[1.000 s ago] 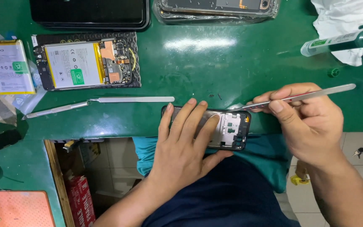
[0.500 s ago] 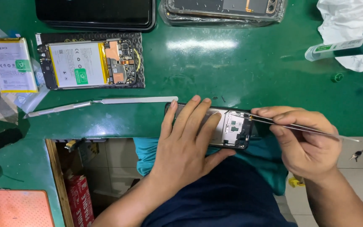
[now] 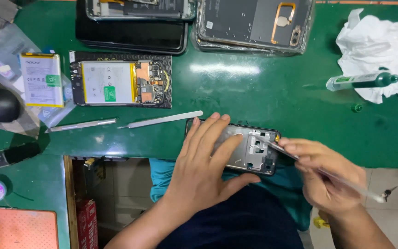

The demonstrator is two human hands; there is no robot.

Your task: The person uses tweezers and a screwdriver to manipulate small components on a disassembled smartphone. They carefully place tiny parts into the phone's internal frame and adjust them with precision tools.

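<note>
1. Your left hand (image 3: 203, 170) lies flat, fingers spread, across the opened phone frame (image 3: 249, 150), pinning it at the near edge of the green mat (image 3: 263, 92). Nothing is gripped there; it only presses down.
2. Your right hand (image 3: 325, 177) pinches the metal tweezers (image 3: 272, 145) in a pen hold, tip resting among the small parts at the frame's right end, near the camera cutout.
3. The frame hangs partly over the mat's edge above your lap. Judging by that, keep the palm weight on the mat side so it doesn't tip.
4. Work the tip low and shallow. A steep angle there could likely slip and scratch the board parts.
5. Steady the tweezer hand's heel against something; right now it floats off the mat, so fine control seems harder.
6. Spare tools lie just beyond your left fingertips: a flat metal spudger (image 3: 162, 120) and a second thin metal pick (image 3: 81, 125).
7. Further back, a phone with its battery exposed (image 3: 120, 84), a loose battery (image 3: 42, 79), and a green-capped syringe (image 3: 360, 80) on crumpled tissue (image 3: 378, 46) sit well apart from your work.
</note>
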